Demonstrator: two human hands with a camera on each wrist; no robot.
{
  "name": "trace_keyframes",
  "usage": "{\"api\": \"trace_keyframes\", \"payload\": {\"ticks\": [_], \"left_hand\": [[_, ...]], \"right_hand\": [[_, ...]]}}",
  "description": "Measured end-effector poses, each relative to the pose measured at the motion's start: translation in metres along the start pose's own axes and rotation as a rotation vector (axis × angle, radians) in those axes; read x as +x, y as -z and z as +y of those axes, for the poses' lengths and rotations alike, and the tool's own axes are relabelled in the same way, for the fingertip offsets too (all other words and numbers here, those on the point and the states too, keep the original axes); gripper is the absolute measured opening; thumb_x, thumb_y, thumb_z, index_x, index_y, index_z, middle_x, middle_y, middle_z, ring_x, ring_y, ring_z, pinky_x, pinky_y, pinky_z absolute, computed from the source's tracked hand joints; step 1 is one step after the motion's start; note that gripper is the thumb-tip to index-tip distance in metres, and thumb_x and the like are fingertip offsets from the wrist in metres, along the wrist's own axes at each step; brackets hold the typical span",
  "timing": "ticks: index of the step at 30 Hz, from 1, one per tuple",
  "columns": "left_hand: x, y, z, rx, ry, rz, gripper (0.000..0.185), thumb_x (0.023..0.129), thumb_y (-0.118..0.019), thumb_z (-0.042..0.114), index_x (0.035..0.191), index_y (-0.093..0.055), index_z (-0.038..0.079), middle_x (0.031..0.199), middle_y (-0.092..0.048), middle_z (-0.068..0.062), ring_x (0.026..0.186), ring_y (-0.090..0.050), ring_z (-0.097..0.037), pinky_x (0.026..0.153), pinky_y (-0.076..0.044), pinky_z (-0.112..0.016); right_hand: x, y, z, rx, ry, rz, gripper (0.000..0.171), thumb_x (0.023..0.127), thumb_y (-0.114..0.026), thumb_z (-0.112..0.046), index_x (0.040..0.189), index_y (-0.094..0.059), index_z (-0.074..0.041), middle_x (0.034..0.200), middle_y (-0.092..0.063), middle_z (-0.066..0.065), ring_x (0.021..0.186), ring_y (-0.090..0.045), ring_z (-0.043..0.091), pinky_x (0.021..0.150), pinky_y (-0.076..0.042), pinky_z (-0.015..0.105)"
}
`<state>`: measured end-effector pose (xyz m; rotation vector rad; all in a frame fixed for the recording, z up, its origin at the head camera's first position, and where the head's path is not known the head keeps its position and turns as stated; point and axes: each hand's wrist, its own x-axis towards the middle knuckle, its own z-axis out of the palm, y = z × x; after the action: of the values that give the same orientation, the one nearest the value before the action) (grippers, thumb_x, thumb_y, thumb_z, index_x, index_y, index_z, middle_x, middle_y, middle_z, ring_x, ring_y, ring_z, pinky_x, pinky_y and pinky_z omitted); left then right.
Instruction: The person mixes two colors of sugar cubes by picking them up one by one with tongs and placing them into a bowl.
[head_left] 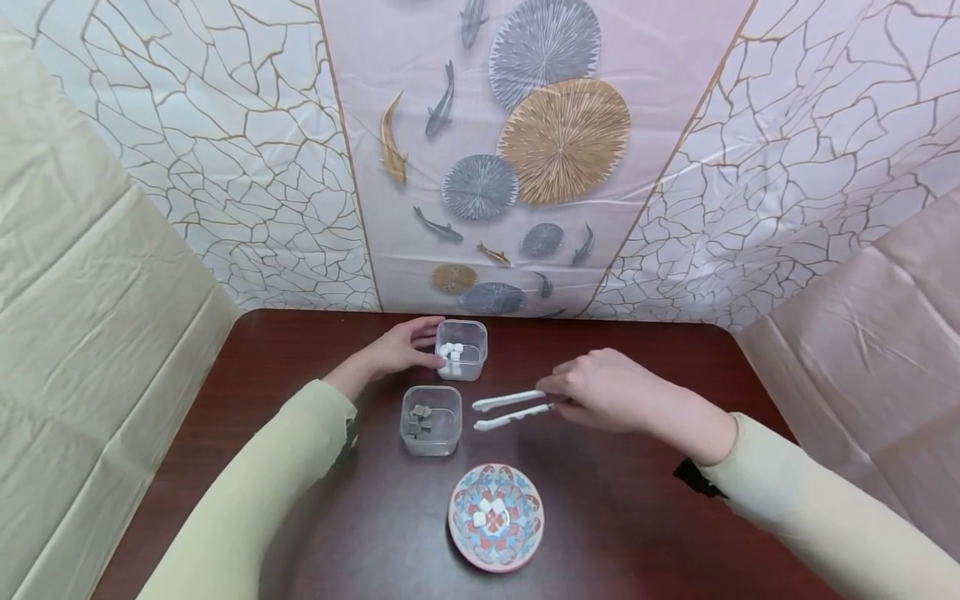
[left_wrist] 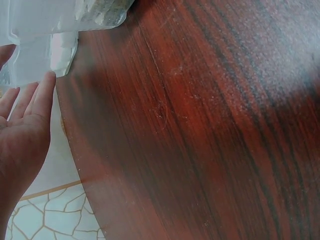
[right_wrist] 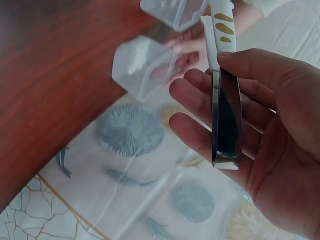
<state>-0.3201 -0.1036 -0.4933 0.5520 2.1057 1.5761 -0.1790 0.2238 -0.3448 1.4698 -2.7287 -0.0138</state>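
Observation:
My left hand (head_left: 397, 347) holds the left side of the farther clear plastic container (head_left: 472, 329), its thumb near the front corner and its fingers toward the back. Small white cubes (head_left: 452, 351) lie inside that container. My right hand (head_left: 606, 389) grips a pair of tongs (head_left: 510, 400) with white tips and a metal handle (right_wrist: 227, 120). The tongs' tips point left, spread apart with nothing between them, to the right of the nearer clear container (head_left: 446, 448). Grey-brown cubes (head_left: 420, 419) sit in the left part of this nearer container.
A patterned bowl (head_left: 498, 562) with three white cubes (head_left: 490, 510) in it stands nearest on the dark wooden table (head_left: 637, 533). A patterned cloth (head_left: 480, 242) hangs behind the table's back edge, and pale cloth walls (head_left: 97, 350) rise at both sides.

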Motion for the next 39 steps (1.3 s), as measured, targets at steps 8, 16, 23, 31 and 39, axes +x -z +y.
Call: {"api": "trace_keyframes", "payload": {"ticks": [8, 16, 23, 31, 39], "left_hand": [[0.000, -0.001, -0.001, -0.026, -0.020, 0.003, 0.083, 0.092, -0.078, -0.005, 0.163, -0.034, -0.005, 0.162, -0.044, -0.030, 0.150, -0.045, -0.043, 0.124, -0.041, -0.050], [0.000, -0.001, 0.000, -0.010, -0.012, 0.002, 0.083, 0.093, -0.079, -0.003, 0.163, -0.035, -0.004, 0.163, -0.044, -0.029, 0.151, -0.045, -0.042, 0.124, -0.042, -0.049], [0.001, 0.000, -0.003, -0.012, -0.015, 0.004, 0.083, 0.093, -0.079, -0.003, 0.163, -0.035, -0.003, 0.162, -0.045, -0.028, 0.150, -0.046, -0.042, 0.123, -0.042, -0.049], [0.000, -0.001, -0.003, -0.002, -0.018, 0.008, 0.083, 0.093, -0.079, -0.002, 0.163, -0.035, -0.003, 0.162, -0.046, -0.027, 0.150, -0.046, -0.041, 0.124, -0.042, -0.048], [0.001, -0.001, -0.005, 0.014, -0.015, 0.011, 0.083, 0.093, -0.080, -0.001, 0.163, -0.036, -0.002, 0.162, -0.047, -0.026, 0.150, -0.047, -0.040, 0.123, -0.043, -0.047]], "right_hand": [[0.027, 0.007, 0.028, -0.028, -0.116, -0.009, 0.010, 0.090, -0.079, -0.011, 0.098, -0.075, -0.014, 0.078, -0.065, -0.009, 0.066, -0.061, 0.014, 0.056, -0.054, 0.043], [0.057, 0.005, 0.046, -0.130, -0.167, -0.025, 0.015, 0.090, -0.078, -0.011, 0.081, -0.066, -0.014, 0.071, -0.066, 0.002, 0.071, -0.070, 0.032, 0.061, -0.057, 0.054], [0.079, 0.000, 0.054, -0.201, -0.186, -0.071, 0.023, 0.092, -0.079, -0.016, 0.075, -0.063, -0.013, 0.077, -0.070, 0.006, 0.078, -0.073, 0.035, 0.066, -0.060, 0.055], [0.104, -0.009, 0.056, -0.213, -0.229, -0.195, 0.017, 0.095, -0.075, -0.016, 0.079, -0.069, -0.013, 0.082, -0.073, 0.007, 0.079, -0.072, 0.033, 0.070, -0.062, 0.053], [0.126, -0.018, 0.054, -0.262, -0.251, -0.311, 0.009, 0.095, -0.075, -0.017, 0.087, -0.074, -0.013, 0.092, -0.076, 0.007, 0.088, -0.073, 0.033, 0.075, -0.063, 0.050]]}}
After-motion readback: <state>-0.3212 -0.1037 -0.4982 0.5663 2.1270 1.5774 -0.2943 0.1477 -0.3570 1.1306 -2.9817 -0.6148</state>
